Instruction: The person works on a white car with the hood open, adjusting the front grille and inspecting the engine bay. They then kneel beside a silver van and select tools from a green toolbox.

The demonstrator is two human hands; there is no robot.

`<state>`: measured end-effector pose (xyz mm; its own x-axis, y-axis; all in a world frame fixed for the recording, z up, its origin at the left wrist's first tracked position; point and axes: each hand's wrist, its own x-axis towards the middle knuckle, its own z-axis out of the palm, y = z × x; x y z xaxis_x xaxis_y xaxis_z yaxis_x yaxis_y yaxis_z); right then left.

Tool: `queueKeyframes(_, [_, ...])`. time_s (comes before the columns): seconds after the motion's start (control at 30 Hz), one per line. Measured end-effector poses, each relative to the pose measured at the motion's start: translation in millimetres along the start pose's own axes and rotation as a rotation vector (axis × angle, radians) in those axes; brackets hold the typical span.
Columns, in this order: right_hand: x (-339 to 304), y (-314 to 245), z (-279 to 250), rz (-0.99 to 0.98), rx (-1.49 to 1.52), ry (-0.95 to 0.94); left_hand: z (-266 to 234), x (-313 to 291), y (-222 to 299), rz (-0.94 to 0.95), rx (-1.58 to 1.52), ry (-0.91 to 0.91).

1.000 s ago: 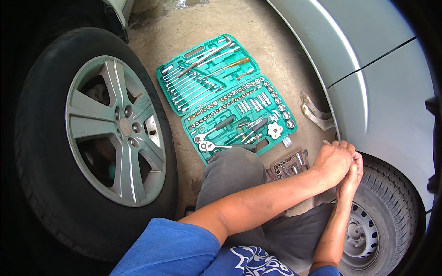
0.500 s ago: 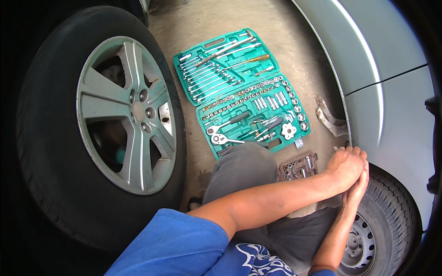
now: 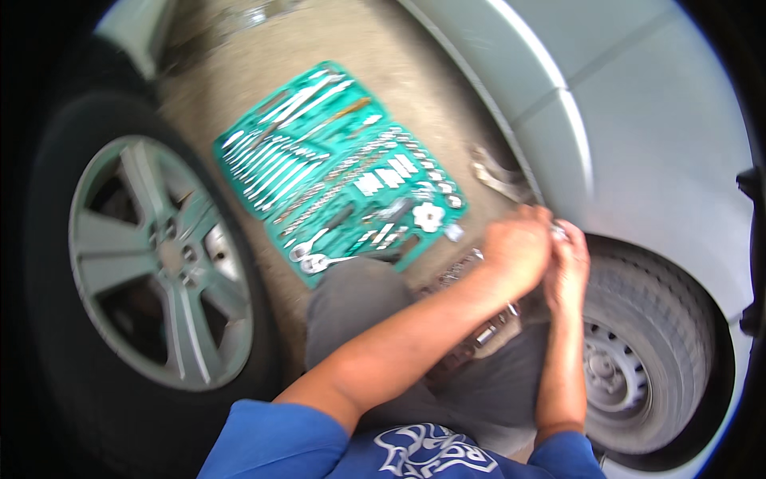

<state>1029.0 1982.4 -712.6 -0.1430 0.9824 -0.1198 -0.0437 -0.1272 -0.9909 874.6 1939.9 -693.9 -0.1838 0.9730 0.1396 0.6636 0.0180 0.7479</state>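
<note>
My left hand (image 3: 517,249) and my right hand (image 3: 568,263) are close together by the grey car's wheel arch. Both have their fingers curled in. At my right fingertips, beside the left fist, a small shiny metal piece (image 3: 558,231) shows; blur hides its exact kind. What the left fingers hold, if anything, is hidden. Under my left forearm lies a small brown socket case (image 3: 496,326), partly covered by the arm. Beyond my knee the big green tool case (image 3: 275,243) lies spread out, with sockets, ratchets, wrenches and a screwdriver with an amber handle (image 3: 351,109).
On the left, a large tire with a spoked alloy rim (image 3: 159,263) rises beside me. A steel-rimmed car wheel (image 3: 646,343) is at the right, under the grey body panel (image 3: 638,120). An animal's paw (image 3: 499,176) pokes out from beneath the car.
The view has swung, so the tool case, alloy wheel and car sit further left. My hands have come slightly apart at the fingers, and a shiny metal piece now shows between them.
</note>
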Motion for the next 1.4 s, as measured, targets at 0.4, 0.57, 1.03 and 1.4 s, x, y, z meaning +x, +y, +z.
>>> queueKeyframes(0.4, [-6.0,-13.5,16.0,-0.066,-0.308,0.019,-1.2,-11.7,7.3,0.106,0.101,-0.239])
queueKeyframes(0.57, [-7.7,-11.0,11.9,-0.105,-0.311,-0.02,1.1,-10.1,7.3,0.119,0.076,-0.239])
queueKeyframes(1.03, [-5.7,-6.8,15.0,-0.083,-0.397,-0.042,-3.3,-10.6,6.0,0.114,0.158,-0.297])
queueKeyframes(1.4, [1.9,-7.8,12.0,0.084,-0.016,-0.052,-18.3,6.9,-14.4,-0.041,-0.071,-0.226])
